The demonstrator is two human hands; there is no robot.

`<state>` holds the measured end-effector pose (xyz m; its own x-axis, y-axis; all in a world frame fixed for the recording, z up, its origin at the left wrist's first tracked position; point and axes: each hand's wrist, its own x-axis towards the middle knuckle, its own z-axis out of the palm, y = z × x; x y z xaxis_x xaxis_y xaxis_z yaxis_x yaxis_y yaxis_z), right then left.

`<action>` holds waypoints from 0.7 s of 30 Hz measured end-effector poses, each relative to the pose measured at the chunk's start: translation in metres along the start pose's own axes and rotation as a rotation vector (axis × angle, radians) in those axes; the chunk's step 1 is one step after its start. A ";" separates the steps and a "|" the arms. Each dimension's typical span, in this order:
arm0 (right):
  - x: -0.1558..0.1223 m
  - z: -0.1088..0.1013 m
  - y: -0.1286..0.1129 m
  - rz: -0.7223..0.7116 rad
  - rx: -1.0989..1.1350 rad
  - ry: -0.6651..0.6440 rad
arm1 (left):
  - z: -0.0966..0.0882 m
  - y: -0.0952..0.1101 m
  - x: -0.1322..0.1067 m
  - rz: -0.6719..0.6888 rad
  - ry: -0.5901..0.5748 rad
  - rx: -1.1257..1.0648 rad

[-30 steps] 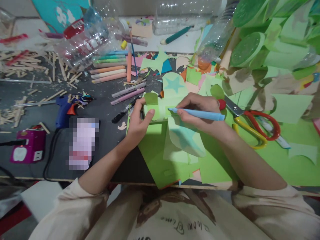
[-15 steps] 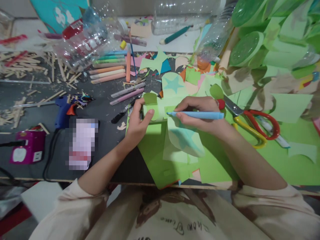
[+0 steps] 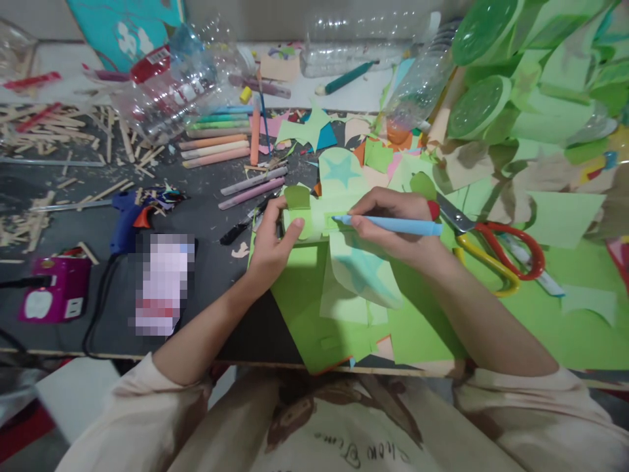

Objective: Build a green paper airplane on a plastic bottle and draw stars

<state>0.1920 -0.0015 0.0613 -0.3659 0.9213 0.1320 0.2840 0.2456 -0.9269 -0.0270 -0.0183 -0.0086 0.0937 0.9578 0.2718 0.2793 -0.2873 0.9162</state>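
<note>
My right hand (image 3: 396, 208) grips a light blue felt-tip marker (image 3: 405, 225). The marker's tip touches a small green rectangle on a pale green paper model (image 3: 318, 219). My left hand (image 3: 275, 246) is closed around the model's left end, thumb on the near side and fingers behind. Two rounded flaps stick out of the model: an upper flap (image 3: 340, 172) and a lower flap (image 3: 361, 265), each with a blue-green star. Below lies a bright green sheet (image 3: 299, 301).
Scissors (image 3: 491, 246) with red and yellow handles lie right of my right hand. On the left are a blue glue gun (image 3: 126, 219), a phone (image 3: 164, 282) and a purple box (image 3: 55, 288). Markers, paper scraps, wood sticks and clear plastic bottles (image 3: 363, 39) cover the back.
The marker tip has moved slightly right along the green rectangle. My left hand keeps its hold on the paper model. The camera view has shifted a little.
</note>
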 end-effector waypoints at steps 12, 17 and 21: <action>0.005 -0.011 0.001 0.006 0.080 0.021 | 0.000 -0.001 0.000 0.015 -0.022 0.003; 0.003 -0.009 -0.011 0.013 0.042 -0.053 | 0.000 -0.005 0.000 0.037 -0.029 0.031; 0.002 -0.004 -0.012 0.045 0.042 -0.054 | 0.000 -0.006 0.000 0.004 -0.040 0.038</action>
<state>0.1912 -0.0017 0.0738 -0.4011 0.9132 0.0717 0.2639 0.1901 -0.9456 -0.0284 -0.0171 -0.0139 0.1328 0.9556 0.2632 0.3144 -0.2924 0.9031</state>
